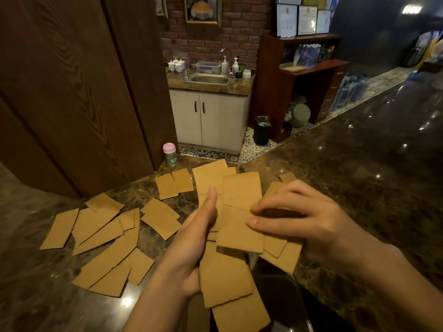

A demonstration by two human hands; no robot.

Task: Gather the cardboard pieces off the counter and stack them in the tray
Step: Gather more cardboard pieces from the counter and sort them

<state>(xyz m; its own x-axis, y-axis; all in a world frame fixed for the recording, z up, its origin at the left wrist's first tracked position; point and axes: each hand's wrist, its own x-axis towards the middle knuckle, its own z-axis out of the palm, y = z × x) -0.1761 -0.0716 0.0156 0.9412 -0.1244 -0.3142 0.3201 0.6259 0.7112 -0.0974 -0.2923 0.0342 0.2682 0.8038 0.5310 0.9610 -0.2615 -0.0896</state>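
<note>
Both hands hold a loose bundle of tan cardboard pieces (239, 226) above the counter's near edge. My left hand (191, 243) grips the bundle's left side, thumb pressed on top. From the right, my right hand (299, 219) closes over the same bundle, fingers on its upper face. Several more cardboard pieces (100, 238) lie scattered flat on the dark marble counter (359, 178) to the left, and a pair (173, 183) lies further back. A black tray (280, 295) shows below the bundle, mostly hidden by it.
A small jar with a pink lid (170, 154) stands at the counter's far edge beside a dark wooden panel (72, 104). Beyond the counter are a sink cabinet (211, 121), a black bin (262, 130) and a wooden shelf unit (306, 87).
</note>
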